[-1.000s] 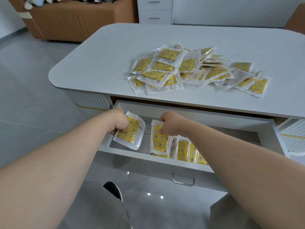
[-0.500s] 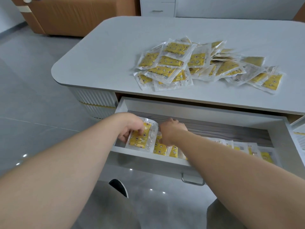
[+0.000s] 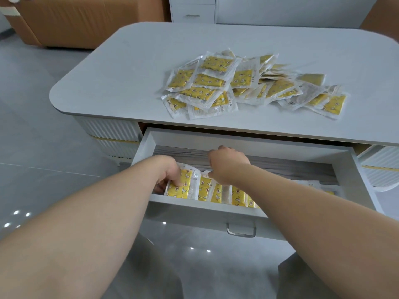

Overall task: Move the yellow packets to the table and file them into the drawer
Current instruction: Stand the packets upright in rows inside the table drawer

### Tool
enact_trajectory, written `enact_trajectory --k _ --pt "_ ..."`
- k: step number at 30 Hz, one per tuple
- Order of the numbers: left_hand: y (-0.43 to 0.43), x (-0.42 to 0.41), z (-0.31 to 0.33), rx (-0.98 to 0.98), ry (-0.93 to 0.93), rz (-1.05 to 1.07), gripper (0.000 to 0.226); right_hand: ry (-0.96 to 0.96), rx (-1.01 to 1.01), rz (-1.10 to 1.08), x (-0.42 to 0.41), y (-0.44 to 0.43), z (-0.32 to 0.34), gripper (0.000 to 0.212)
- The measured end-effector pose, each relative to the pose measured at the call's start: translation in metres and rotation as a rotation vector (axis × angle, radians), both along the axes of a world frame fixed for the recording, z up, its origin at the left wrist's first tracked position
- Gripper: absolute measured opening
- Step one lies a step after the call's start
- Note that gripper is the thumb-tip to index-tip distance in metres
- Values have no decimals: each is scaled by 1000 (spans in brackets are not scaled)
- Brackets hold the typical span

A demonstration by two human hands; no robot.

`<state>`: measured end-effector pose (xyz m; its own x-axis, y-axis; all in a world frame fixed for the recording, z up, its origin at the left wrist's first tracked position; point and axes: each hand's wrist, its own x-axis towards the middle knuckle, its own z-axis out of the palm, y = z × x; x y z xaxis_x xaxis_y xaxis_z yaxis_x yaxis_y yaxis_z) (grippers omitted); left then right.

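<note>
Drawer [image 3: 207, 209] stands open below the tabletop [image 3: 129, 72]. My left hand [image 3: 169, 172] grips one yellow packet [image 3: 180, 187] at the drawer's left end, beside the filed row [image 3: 220, 192] standing on edge. My right hand [image 3: 228, 164] is curled over that row; whether it pinches anything, I cannot tell. The loose pile [image 3: 248, 85] lies on the tabletop.
</note>
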<state>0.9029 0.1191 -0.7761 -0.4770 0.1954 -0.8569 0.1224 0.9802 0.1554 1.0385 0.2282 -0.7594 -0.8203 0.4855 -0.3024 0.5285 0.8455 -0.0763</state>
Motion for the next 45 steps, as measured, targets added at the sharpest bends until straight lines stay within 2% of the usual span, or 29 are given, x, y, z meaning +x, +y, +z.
enact_trajectory --k 5,9,13,16,19,22,25,28,29,32,36,41,43,45 --pt "5 15 5 -125 370 -532 43 27 -3 5 15 5 10 11" --pt "9 26 10 -193 559 -641 43 62 -6 13 27 9 20 11" --pt "13 34 19 -222 598 -730 53 125 -31 -16 36 16 32 11" --pt "28 44 39 -159 545 -700 51 168 -69 -59 40 24 44 11" --pt "45 54 74 28 551 -664 48 229 -100 -92 41 37 57 16" --pt "47 50 107 324 656 -574 44 316 -174 -172 40 50 68 11" --pt "53 45 126 607 741 -413 22 411 -256 -249 41 62 78 12" --pt "65 43 130 774 900 -298 5 592 -389 -387 39 73 88 12" --pt "70 42 130 798 958 -293 5 658 -447 -443 38 77 91 12" --pt "80 39 125 753 1049 -309 22 806 -569 -546 31 89 96 9" --pt "91 33 116 559 1062 -359 37 921 -741 -646 21 101 101 34" --pt "98 26 101 475 1021 -368 26 956 -983 -717 12 108 102 45" --pt "99 24 99 478 1035 -359 22 953 -967 -723 8 109 100 48" --pt "100 21 97 496 1074 -355 18 926 -861 -707 3 109 96 53"
